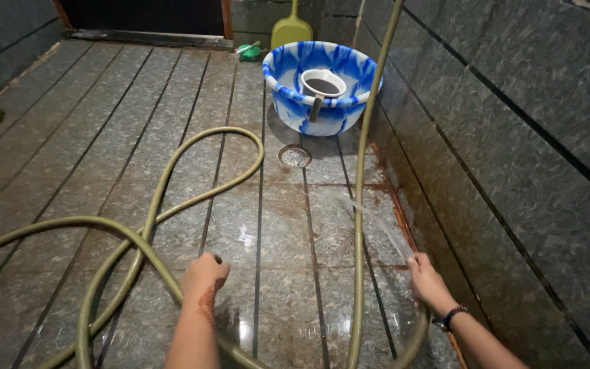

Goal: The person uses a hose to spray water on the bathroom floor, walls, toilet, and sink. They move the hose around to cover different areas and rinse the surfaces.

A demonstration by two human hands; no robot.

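Note:
My right hand [426,281], with a dark watch on its wrist, is shut on the end of an olive-green hose [150,225]. A thin jet of water [377,220] sprays from it onto the wet floor by the right wall. The hose comes down from the top, bends under my right hand, and lies in big loops over the floor to the left. My left hand [204,275] is closed in a fist just above the floor. The hose runs beneath its wrist, and nothing shows in the fist.
A blue-and-white basin [322,87] with a white mug [321,85] inside stands at the back by the wall. A round floor drain [295,156] lies in front of it. A yellow-green dustpan [291,29] leans behind. The grey stone wall [513,171] runs along the right.

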